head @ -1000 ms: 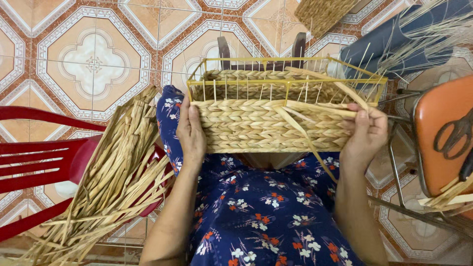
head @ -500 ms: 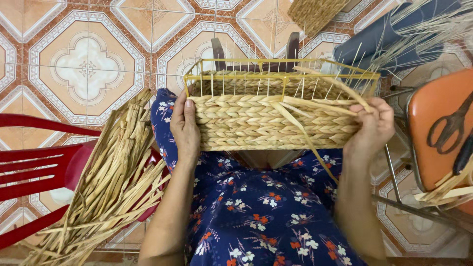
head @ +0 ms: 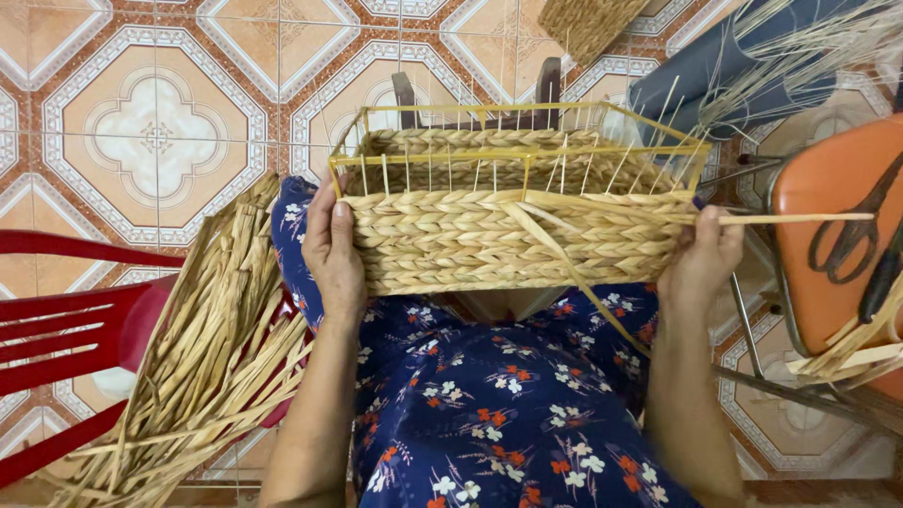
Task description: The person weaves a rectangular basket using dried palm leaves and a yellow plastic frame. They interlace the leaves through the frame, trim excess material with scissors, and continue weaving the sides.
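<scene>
Basket [head: 513,240] on your lap, one hand on each end, weave partly done.

Lower wall is braided solid on the near side; upper band is bare yellow frame [head: 527,156] with thin uprights showing, so I judge the top rows and rim are left. Your left hand [head: 334,254] lies flat against the basket's left end, fingers closed on the braid. Your right hand [head: 701,259] grips the right end and pinches a loose strand [head: 800,218] that sticks out sideways toward the orange chair [head: 828,202]. Another strand hangs diagonally across the front wall. Spare straw [head: 202,357] is piled on the red chair [head: 56,320] just beside your left arm. Scissors [head: 851,235] sit on the orange chair, near your right hand.
</scene>
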